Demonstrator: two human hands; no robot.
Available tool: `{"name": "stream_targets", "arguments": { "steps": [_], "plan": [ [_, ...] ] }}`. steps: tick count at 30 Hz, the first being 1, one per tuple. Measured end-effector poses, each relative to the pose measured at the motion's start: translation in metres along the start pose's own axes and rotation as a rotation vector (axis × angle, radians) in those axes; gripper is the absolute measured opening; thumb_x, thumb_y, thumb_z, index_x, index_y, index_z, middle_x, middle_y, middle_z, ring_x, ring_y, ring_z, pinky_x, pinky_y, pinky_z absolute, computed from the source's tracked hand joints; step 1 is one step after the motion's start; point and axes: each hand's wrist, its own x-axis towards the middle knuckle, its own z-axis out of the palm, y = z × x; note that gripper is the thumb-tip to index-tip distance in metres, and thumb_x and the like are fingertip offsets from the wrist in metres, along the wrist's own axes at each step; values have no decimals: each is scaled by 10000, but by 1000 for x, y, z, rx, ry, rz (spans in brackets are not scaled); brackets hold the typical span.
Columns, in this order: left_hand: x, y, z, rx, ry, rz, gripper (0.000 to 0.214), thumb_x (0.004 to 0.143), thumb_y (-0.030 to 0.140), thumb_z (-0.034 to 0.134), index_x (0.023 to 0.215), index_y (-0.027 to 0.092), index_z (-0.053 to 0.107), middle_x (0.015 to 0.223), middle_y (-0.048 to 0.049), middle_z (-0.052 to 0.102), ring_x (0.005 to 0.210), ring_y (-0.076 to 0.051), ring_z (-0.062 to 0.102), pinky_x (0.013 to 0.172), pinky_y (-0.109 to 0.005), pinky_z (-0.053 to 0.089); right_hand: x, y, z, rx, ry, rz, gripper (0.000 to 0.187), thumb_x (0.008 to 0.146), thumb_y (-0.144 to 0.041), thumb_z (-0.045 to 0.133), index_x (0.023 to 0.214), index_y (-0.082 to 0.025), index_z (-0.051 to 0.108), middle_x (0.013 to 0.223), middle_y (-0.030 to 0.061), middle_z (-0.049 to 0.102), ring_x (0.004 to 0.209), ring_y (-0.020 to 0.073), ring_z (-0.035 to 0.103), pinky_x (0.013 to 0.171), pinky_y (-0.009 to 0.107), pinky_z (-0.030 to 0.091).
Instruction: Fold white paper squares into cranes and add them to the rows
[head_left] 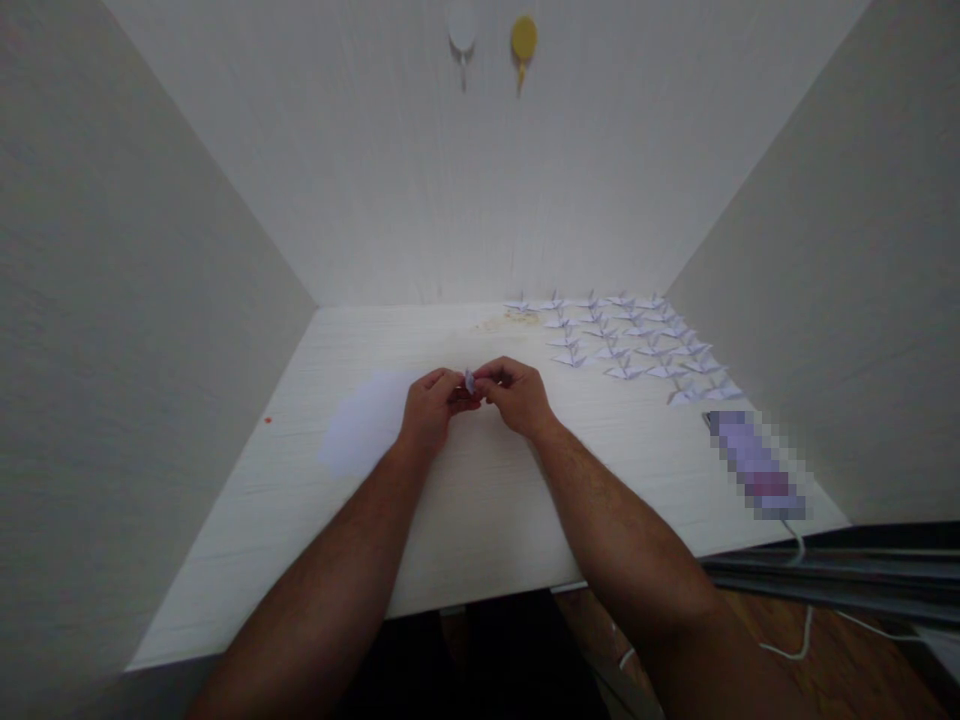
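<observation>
A small piece of folded white paper (470, 381) is pinched between my two hands above the middle of the table. My left hand (431, 408) grips it from the left with thumb and fingers closed. From the right, my right hand (517, 395) pinches the same paper with thumb and forefinger. Its exact folded shape is too small to make out and partly covered by fingers. To the right, several white paper cranes (611, 352) stand in rows on the white table (480, 530).
A pale oval patch (360, 425), paper or light I cannot tell, lies left of my hands. A blurred-out phone-like device (754, 465) with a cable (796, 545) rests at the right edge. Walls enclose three sides; white (462, 30) and yellow (523, 38) hooks are on the back wall.
</observation>
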Motion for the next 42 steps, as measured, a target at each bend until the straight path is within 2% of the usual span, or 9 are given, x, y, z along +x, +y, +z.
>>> {"name": "stream_targets", "arguments": {
  "steps": [8, 17, 23, 27, 29, 32, 36, 39, 42],
  "plan": [
    [-1, -1, -2, 6, -26, -8, 309, 719, 416, 734, 685, 125, 634, 676, -39, 655, 605, -145, 631, 617, -305, 547, 0, 2, 0, -29, -17, 3, 93, 719, -267, 688, 771, -190, 691, 662, -17, 659, 570, 100, 556, 565, 245, 460],
    [-1, 2, 0, -2, -50, -6, 215, 702, 334, 710, 662, 132, 646, 687, -36, 659, 614, -150, 641, 619, -301, 547, -1, 3, 1, -62, -7, -20, 65, 744, -252, 639, 754, -191, 619, 668, -23, 618, 591, 104, 551, 556, 240, 461],
    [-1, 2, 0, 24, -6, -27, 182, 683, 301, 691, 667, 127, 639, 682, -53, 671, 596, -172, 657, 607, -317, 555, -1, 7, 1, -200, 25, -152, 27, 797, -199, 569, 816, -213, 582, 734, -23, 616, 650, 109, 567, 584, 234, 469],
    [0, 0, 0, 48, 38, -14, 176, 671, 291, 686, 640, 135, 612, 663, -46, 660, 578, -172, 651, 593, -327, 559, -2, 8, 1, -332, 23, -288, 146, 794, -111, 524, 787, -208, 632, 792, 7, 650, 731, 125, 596, 641, 246, 491],
    [1, -1, 0, 46, 66, -5, 174, 665, 285, 686, 633, 138, 599, 653, -38, 650, 581, -172, 650, 584, -324, 558, -2, 8, 1, -357, 48, -310, 135, 782, -115, 554, 801, -207, 650, 811, 14, 653, 735, 125, 599, 640, 243, 499],
    [1, -2, 1, 56, 92, 28, 177, 663, 285, 692, 635, 140, 595, 650, -27, 638, 614, -171, 654, 617, -332, 569, -3, 7, 1, -345, 59, -289, 56, 767, -217, 657, 822, -206, 661, 820, 14, 647, 701, 117, 595, 604, 232, 504],
    [-1, 0, 2, 140, 92, 96, 165, 669, 296, 691, 671, 136, 648, 752, -47, 673, 673, -172, 654, 660, -357, 588, -2, 4, 0, -298, 82, -239, 162, 729, -318, 740, 818, -203, 669, 800, 7, 648, 665, 109, 591, 594, 233, 500],
    [-4, 3, 3, 213, 66, 150, 161, 691, 296, 678, 686, 136, 677, 898, -80, 697, 733, -186, 662, 621, -335, 593, -2, 1, -2, -269, 111, -173, 224, 720, -392, 756, 803, -201, 673, 749, 2, 645, 630, 109, 577, 587, 243, 487],
    [-6, 5, 5, 274, 53, 189, 166, 707, 302, 681, 693, 137, 683, 946, -90, 699, 742, -192, 671, 597, -326, 595, -2, -2, -4, -258, 127, -135, 248, 731, -428, 741, 792, -201, 664, 731, 4, 640, 624, 113, 572, 583, 250, 479]
  ]
}}
